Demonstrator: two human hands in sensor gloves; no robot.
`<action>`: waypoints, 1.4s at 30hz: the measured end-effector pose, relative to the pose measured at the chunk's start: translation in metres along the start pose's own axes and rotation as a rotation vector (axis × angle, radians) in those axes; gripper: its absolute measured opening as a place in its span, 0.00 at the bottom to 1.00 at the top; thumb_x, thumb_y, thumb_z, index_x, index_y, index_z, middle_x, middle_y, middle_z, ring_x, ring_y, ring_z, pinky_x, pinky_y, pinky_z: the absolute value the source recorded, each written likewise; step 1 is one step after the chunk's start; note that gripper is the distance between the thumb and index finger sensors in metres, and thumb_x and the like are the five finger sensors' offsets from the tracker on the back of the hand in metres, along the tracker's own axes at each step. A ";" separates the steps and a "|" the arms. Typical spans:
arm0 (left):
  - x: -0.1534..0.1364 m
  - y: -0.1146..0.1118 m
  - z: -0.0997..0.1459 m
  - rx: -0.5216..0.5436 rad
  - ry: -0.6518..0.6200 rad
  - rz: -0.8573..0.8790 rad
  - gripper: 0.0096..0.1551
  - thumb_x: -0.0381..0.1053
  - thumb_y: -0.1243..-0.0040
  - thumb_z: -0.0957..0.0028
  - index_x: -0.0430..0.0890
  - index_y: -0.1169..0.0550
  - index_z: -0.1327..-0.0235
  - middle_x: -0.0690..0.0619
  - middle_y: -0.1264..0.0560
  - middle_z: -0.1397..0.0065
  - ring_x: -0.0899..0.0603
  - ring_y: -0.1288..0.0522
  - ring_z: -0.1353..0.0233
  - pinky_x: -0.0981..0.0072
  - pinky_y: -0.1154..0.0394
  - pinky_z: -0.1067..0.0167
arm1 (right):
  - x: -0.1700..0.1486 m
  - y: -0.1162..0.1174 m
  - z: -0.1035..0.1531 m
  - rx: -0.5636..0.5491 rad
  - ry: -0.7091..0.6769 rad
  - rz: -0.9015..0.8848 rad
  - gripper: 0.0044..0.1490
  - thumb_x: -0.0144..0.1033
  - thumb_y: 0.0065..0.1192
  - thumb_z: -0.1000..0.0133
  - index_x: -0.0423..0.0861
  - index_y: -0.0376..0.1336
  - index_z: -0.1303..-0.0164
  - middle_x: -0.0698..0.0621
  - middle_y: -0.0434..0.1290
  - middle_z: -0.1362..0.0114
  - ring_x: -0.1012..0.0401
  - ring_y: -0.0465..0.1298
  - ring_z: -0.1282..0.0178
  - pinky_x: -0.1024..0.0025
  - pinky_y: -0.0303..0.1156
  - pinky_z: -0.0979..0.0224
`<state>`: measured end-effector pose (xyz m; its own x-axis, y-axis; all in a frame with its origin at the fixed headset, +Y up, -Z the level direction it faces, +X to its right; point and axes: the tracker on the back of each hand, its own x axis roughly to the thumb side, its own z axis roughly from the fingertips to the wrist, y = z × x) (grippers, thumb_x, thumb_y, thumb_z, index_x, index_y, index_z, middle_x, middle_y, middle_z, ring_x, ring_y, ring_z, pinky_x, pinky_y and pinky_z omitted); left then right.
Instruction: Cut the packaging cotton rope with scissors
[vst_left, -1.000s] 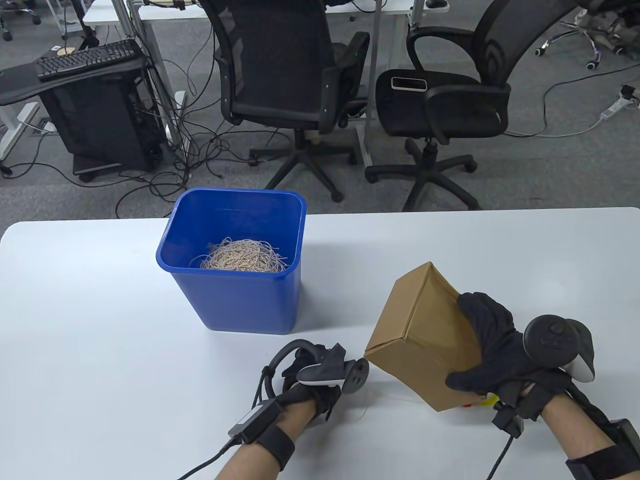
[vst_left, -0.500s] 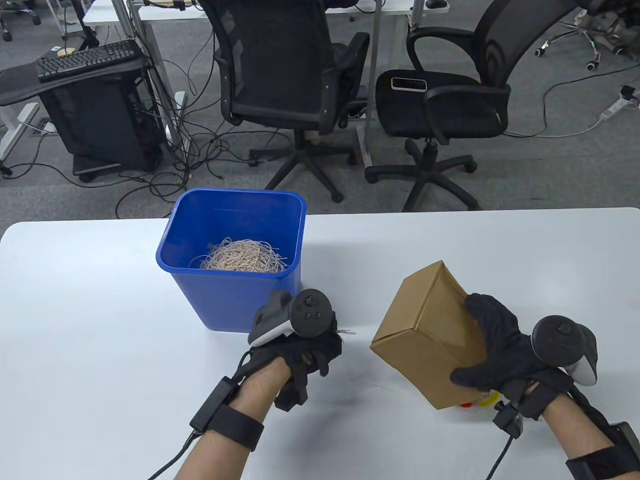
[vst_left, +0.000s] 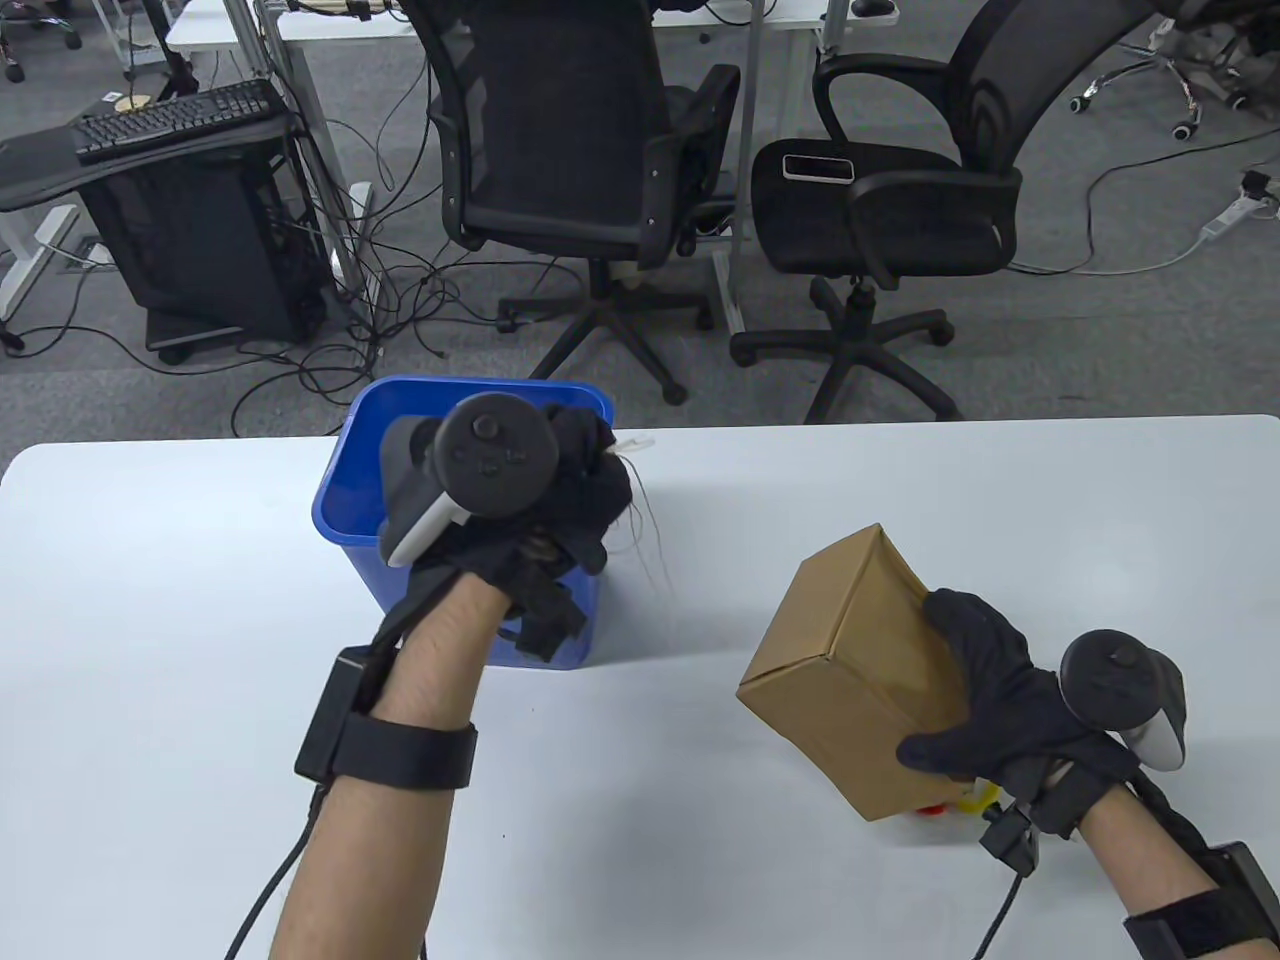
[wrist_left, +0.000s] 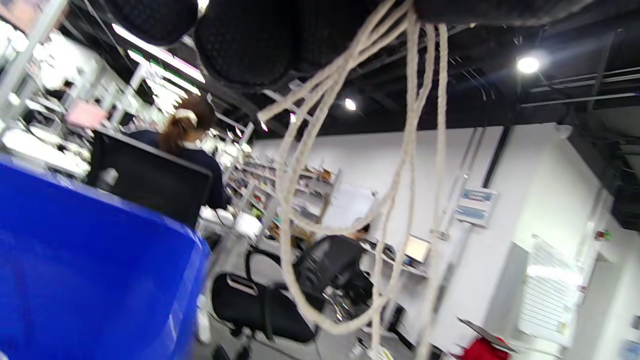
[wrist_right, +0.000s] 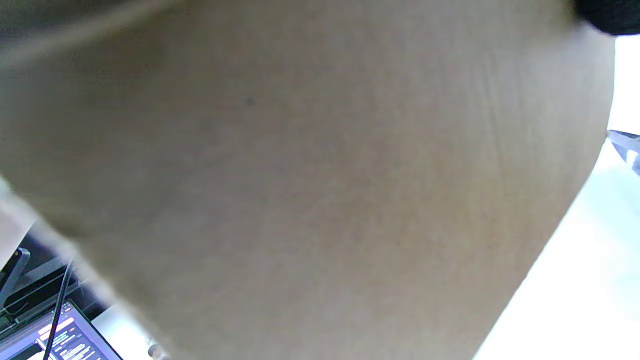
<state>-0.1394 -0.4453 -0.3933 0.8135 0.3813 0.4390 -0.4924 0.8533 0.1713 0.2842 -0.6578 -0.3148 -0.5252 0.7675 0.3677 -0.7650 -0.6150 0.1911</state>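
Since the frame half a second ago, the left hand (vst_left: 560, 500) has risen from the bench (vst_left: 180, 620) near the lower middle of the table view to the rim of the blue bin (vst_left: 345, 480), left of centre, carrying cut cotton rope (vst_left: 650, 530) that trails from its clenched fingers over the bin's right edge. Only thin strands show from above, whereas the left wrist view shows several twisted cream lengths (wrist_left: 410, 165) hanging in loops from the gloved fingers (wrist_left: 245, 45), with the bin's blue wall (wrist_left: 90, 270) at lower left. At lower right of the table view the right hand (vst_left: 990, 690) grips a tilted brown cardboard box (vst_left: 850, 660), one corner resting on the bench; the box fills the right wrist view (wrist_right: 300, 175) and hides nearly everything else there. A red and yellow object (vst_left: 965, 800), possibly scissor handles, peeks out beneath the box, mostly covered. Office chairs (vst_left: 570, 170) stand beyond the bench.
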 end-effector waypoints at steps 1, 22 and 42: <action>-0.005 0.009 -0.005 0.035 0.020 -0.040 0.22 0.52 0.43 0.50 0.41 0.25 0.49 0.39 0.27 0.40 0.32 0.25 0.42 0.28 0.35 0.39 | 0.000 0.000 0.000 0.006 0.002 -0.003 0.84 0.66 0.85 0.65 0.36 0.39 0.18 0.20 0.38 0.20 0.23 0.40 0.25 0.12 0.58 0.45; -0.087 -0.005 -0.016 -0.152 0.457 -0.489 0.35 0.46 0.47 0.41 0.39 0.39 0.22 0.33 0.45 0.20 0.25 0.40 0.25 0.24 0.45 0.33 | -0.004 0.005 -0.001 0.033 0.014 -0.026 0.84 0.67 0.85 0.65 0.36 0.39 0.19 0.20 0.38 0.20 0.23 0.40 0.25 0.12 0.58 0.45; 0.000 -0.108 0.069 -0.271 -0.113 0.123 0.38 0.59 0.46 0.41 0.38 0.34 0.24 0.32 0.36 0.25 0.26 0.33 0.31 0.30 0.35 0.40 | 0.012 0.032 -0.025 0.078 -0.062 -0.063 0.84 0.67 0.85 0.65 0.36 0.40 0.19 0.20 0.38 0.20 0.23 0.41 0.26 0.12 0.59 0.46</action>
<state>-0.1077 -0.5618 -0.3507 0.7063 0.4586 0.5393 -0.4722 0.8728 -0.1236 0.2441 -0.6633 -0.3269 -0.4511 0.7939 0.4077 -0.7633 -0.5799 0.2847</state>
